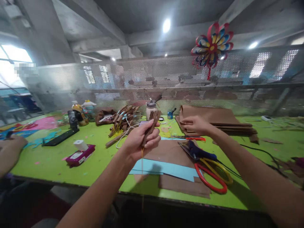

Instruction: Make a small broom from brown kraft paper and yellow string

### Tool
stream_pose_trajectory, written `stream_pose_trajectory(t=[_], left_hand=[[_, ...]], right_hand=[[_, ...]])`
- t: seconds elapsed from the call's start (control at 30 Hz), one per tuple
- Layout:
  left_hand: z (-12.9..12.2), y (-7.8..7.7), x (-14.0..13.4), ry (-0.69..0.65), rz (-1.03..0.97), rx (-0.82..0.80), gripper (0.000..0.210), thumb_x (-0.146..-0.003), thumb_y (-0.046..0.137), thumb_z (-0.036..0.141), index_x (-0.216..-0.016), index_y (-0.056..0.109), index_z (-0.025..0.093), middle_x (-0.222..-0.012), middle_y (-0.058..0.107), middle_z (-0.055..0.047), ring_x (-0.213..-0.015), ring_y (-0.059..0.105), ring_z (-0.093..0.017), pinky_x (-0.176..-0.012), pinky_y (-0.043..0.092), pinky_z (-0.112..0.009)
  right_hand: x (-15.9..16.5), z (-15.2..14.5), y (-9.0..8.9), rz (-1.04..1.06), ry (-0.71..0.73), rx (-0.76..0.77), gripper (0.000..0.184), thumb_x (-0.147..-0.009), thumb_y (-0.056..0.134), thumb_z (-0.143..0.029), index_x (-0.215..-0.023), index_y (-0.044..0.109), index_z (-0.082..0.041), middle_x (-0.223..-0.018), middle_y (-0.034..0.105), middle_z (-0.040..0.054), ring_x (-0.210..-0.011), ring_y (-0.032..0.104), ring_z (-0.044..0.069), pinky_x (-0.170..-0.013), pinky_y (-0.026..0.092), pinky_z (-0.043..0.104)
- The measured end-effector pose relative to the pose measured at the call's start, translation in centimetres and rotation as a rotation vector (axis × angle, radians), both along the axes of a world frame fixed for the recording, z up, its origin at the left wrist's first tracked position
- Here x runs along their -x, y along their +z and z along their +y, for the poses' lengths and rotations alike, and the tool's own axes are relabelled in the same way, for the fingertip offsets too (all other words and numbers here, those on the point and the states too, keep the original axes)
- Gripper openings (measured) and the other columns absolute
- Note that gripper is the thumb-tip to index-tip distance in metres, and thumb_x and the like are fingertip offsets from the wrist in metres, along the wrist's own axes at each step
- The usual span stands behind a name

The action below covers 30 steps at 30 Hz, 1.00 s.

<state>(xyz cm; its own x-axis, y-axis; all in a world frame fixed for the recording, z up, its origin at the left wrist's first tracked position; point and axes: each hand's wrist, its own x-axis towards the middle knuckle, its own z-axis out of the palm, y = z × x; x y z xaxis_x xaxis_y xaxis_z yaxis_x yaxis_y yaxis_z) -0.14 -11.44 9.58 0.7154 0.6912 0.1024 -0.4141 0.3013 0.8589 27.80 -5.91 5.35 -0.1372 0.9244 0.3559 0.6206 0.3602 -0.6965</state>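
My left hand (142, 139) is closed around a bundle of brown folded paper (152, 123), whose pleated ends stick up past my fingers. A thin yellow string (142, 155) hangs from under that fist. My right hand (196, 124) is raised in front of a stack of brown paper sheets (211, 115), thumb and fingertips pinched together; whatever lies between them is too small to make out. Below the hands lie a brown sheet (161, 150), light blue paper strips (166, 168), and scissors with red and yellow handles (210, 179) beside a dark blue-handled tool (201, 153).
Several brown rolled pieces (125, 117) are heaped behind my left hand, near a lidded cup (151, 106). A purple box (80, 155), a phone (72, 119) and a black tray-like item (60, 137) stand leftward. Another person's hand (14, 145) rests at far left. A perforated screen (142, 76) closes the back.
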Motion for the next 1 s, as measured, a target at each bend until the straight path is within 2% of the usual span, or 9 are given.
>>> stream_pose_trajectory(t=[0.1, 0.2, 0.27, 0.37, 0.43, 0.53, 0.63, 0.73, 1.0], left_hand=[[-0.1, 0.1, -0.7, 0.017, 0.019, -0.049, 0.027, -0.093, 0.029, 0.026, -0.085, 0.052, 0.013, -0.047, 0.039, 0.004, -0.037, 0.042, -0.006, -0.037, 0.029, -0.015], [-0.4, -0.5, -1.1, 0.039, 0.024, -0.064, 0.025, -0.092, 0.032, 0.027, -0.088, 0.052, 0.013, -0.053, 0.051, 0.000, -0.048, 0.055, -0.011, -0.045, 0.040, -0.019], [-0.6, -1.1, -1.3, 0.070, 0.017, -0.027, 0.025, -0.092, 0.034, 0.027, -0.088, 0.053, 0.012, -0.061, 0.060, -0.005, -0.058, 0.062, -0.015, -0.054, 0.047, -0.024], [-0.6, -1.8, -1.5, 0.202, -0.043, 0.035, 0.025, -0.091, 0.035, 0.027, -0.084, 0.054, 0.012, -0.075, 0.068, -0.011, -0.076, 0.067, -0.021, -0.072, 0.051, -0.035], [-0.3, -2.3, -1.7, 0.333, -0.085, 0.039, 0.022, -0.090, 0.038, 0.027, -0.082, 0.054, 0.013, -0.083, 0.070, -0.013, -0.085, 0.066, -0.023, -0.080, 0.049, -0.040], [0.4, -3.2, -2.4, 0.514, -0.114, 0.000, 0.018, -0.089, 0.043, 0.027, -0.088, 0.055, 0.014, -0.095, 0.069, -0.013, -0.094, 0.064, -0.022, -0.086, 0.047, -0.039], [0.8, -4.1, -3.2, 0.631, -0.135, -0.030, 0.023, -0.088, 0.046, 0.028, -0.103, 0.055, 0.014, -0.107, 0.066, -0.012, -0.098, 0.062, -0.019, -0.088, 0.046, -0.035], [0.7, -5.0, -3.7, 0.706, -0.127, -0.047, 0.031, -0.086, 0.048, 0.031, -0.111, 0.055, 0.013, -0.114, 0.063, -0.012, -0.098, 0.061, -0.018, -0.086, 0.047, -0.031], [0.2, -6.3, -3.9, 0.714, -0.073, -0.154, 0.039, -0.085, 0.048, 0.040, -0.114, 0.057, 0.016, -0.118, 0.061, -0.009, -0.105, 0.056, -0.018, -0.087, 0.043, -0.027]], right_hand=[[2.6, -1.5, 2.1, 0.182, 0.181, -0.116, 0.051, -0.071, 0.060, -0.022, -0.122, 0.054, -0.018, -0.123, 0.058, 0.0094, -0.112, 0.053, 0.022, -0.091, 0.045, 0.034], [5.8, -2.4, 3.1, 0.269, 0.432, -0.090, 0.058, -0.071, 0.061, -0.019, -0.128, 0.047, -0.020, -0.127, 0.054, 0.0098, -0.116, 0.050, 0.021, -0.090, 0.046, 0.035], [7.5, -2.7, 3.0, 0.248, 0.362, -0.101, 0.054, -0.070, 0.061, -0.018, -0.123, 0.051, -0.018, -0.122, 0.057, 0.0114, -0.111, 0.053, 0.022, -0.087, 0.047, 0.037], [9.0, -3.8, 1.9, 0.254, -0.076, -0.325, 0.032, -0.074, 0.057, -0.020, -0.105, 0.061, -0.015, -0.108, 0.062, 0.0123, -0.100, 0.057, 0.023, -0.082, 0.047, 0.040], [9.8, -5.1, 1.0, 0.288, -0.255, -0.436, 0.019, -0.079, 0.053, -0.025, -0.092, 0.063, -0.015, -0.097, 0.064, 0.0107, -0.091, 0.058, 0.023, -0.078, 0.047, 0.039], [11.6, -7.3, -0.3, 0.365, -0.047, -0.268, 0.019, -0.082, 0.051, -0.031, -0.087, 0.062, -0.016, -0.086, 0.065, 0.0075, -0.082, 0.060, 0.020, -0.072, 0.049, 0.034], [13.8, -8.3, -1.2, 0.416, 0.192, -0.080, 0.030, -0.078, 0.058, -0.025, -0.106, 0.056, -0.017, -0.101, 0.064, 0.0072, -0.090, 0.060, 0.019, -0.077, 0.049, 0.032], [15.3, -8.1, -1.8, 0.438, 0.173, -0.058, 0.042, -0.075, 0.058, -0.018, -0.116, 0.050, -0.016, -0.109, 0.062, 0.0083, -0.095, 0.059, 0.019, -0.084, 0.048, 0.033], [15.1, -8.1, -2.0, 0.305, 0.186, -0.179, 0.033, -0.085, 0.046, -0.018, -0.116, 0.055, -0.019, -0.112, 0.062, 0.0079, -0.102, 0.056, 0.019, -0.092, 0.042, 0.035]])
